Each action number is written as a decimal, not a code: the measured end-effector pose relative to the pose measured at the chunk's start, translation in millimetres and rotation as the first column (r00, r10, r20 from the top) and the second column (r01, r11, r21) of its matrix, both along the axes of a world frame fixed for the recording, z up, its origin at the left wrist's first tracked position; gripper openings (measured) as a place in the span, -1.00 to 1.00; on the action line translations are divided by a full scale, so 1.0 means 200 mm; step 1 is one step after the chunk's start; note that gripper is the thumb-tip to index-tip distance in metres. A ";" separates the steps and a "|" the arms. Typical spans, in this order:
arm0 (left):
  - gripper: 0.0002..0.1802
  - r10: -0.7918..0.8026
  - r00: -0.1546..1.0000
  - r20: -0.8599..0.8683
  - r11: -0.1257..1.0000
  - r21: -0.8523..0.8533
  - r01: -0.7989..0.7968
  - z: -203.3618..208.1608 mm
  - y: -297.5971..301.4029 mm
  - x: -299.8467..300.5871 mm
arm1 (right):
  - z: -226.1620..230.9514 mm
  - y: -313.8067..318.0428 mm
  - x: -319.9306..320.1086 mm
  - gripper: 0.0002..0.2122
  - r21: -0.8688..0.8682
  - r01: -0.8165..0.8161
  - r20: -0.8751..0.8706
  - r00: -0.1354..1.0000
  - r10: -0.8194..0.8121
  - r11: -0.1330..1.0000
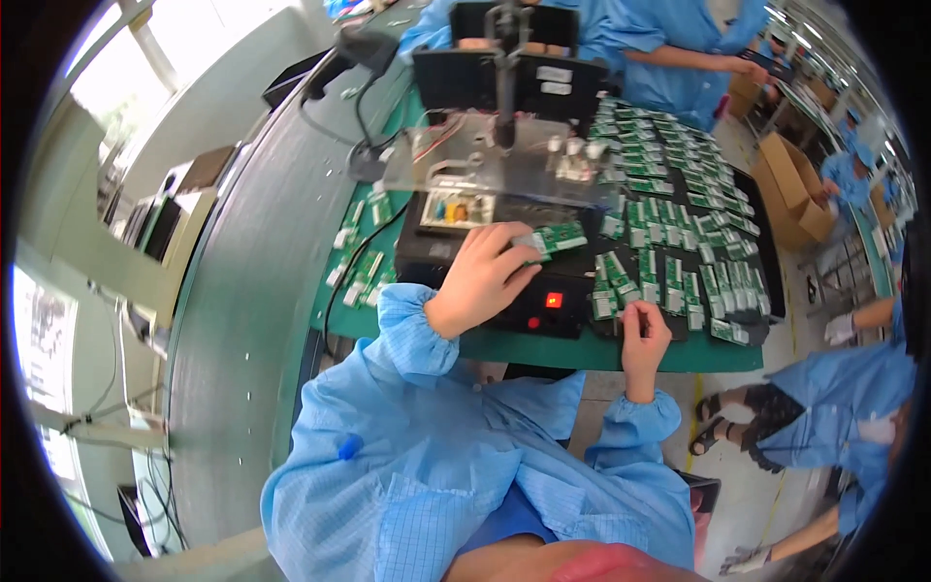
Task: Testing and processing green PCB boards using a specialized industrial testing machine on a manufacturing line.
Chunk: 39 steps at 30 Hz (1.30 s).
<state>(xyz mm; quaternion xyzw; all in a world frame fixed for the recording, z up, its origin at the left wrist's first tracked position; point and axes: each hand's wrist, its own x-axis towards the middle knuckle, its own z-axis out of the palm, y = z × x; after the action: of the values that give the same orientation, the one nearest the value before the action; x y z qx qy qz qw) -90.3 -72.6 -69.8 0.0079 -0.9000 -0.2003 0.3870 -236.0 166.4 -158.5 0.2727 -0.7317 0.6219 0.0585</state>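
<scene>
My left hand (488, 274) is closed around one end of a green circuit board (564, 237), over the black test fixture (427, 247). The board's other end sticks out to the right of my fingers. In the fixture's lit opening sit yellow and white parts (456, 210). My right hand (644, 341) is pinched at the white end of a tilted circuit board (617, 274), at the near edge of a black tray (766, 281). Rows of similar green boards (664, 223) lie beside and beyond it; the fingertips partly hide the pinched end.
A clear plate (485, 160) and a metal post (505, 78) stand over the fixture. A red display (554, 300) glows on its front. More boards (361, 276) lie at the left by a black cable (341, 291). Co-workers in blue (679, 48) stand opposite and at right.
</scene>
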 end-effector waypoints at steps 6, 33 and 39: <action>-0.72 0.011 0.970 -0.244 0.998 0.070 0.007 -0.01 0.04 0.40 | -0.03 0.02 -0.01 -0.87 -0.009 -0.009 0.011 1.000 0.009 1.000; -0.85 0.595 0.785 0.172 0.790 0.053 -0.610 -0.31 -0.58 0.46 | 0.25 -0.02 -0.04 -0.72 0.629 -0.073 -0.465 0.762 0.450 0.774; -0.80 0.509 0.849 -0.142 0.858 0.162 -0.487 -0.14 -0.42 0.52 | 0.35 -0.01 -0.14 -0.70 0.722 -0.314 -0.201 0.758 0.621 0.617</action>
<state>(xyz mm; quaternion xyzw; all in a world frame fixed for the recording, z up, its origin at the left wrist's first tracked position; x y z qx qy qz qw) 13.8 -155.7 -96.9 0.2462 -0.8147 -0.1467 0.5041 -264.6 164.2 -89.0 0.5920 -0.7666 0.2440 -0.0479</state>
